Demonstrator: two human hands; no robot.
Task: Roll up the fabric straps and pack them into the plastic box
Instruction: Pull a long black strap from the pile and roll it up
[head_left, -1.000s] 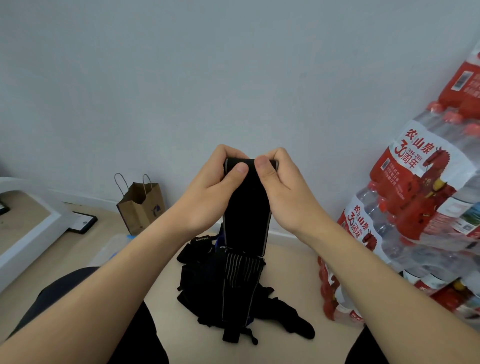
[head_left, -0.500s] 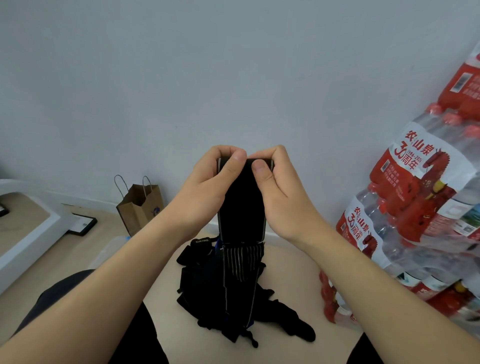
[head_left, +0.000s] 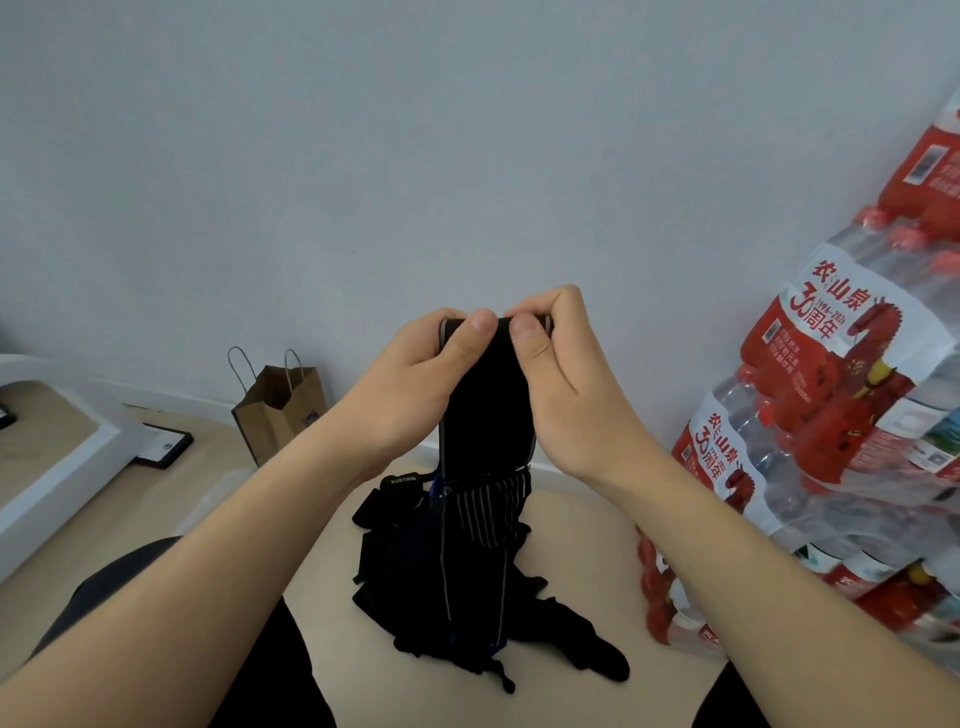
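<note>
A black fabric strap (head_left: 487, 415) with grey edge lines hangs down in front of me, its top end curled over. My left hand (head_left: 410, 384) and my right hand (head_left: 566, 395) both pinch that top end, thumbs side by side on the roll. The strap's lower striped part (head_left: 485, 514) drops onto a heap of black straps (head_left: 436, 587) on the floor between my knees. A clear plastic box (head_left: 218, 499) shows faintly on the floor behind my left forearm, mostly hidden.
A brown paper bag (head_left: 278, 405) stands against the wall at the left. Stacked packs of water bottles with red labels (head_left: 831, 426) fill the right side. A white low platform (head_left: 57, 447) and a small black frame (head_left: 163, 447) lie at the far left.
Both hands have kept turning the strap's top end over, so the roll is slightly thicker and the hanging part has risen a little. The heap below has shifted slightly.
</note>
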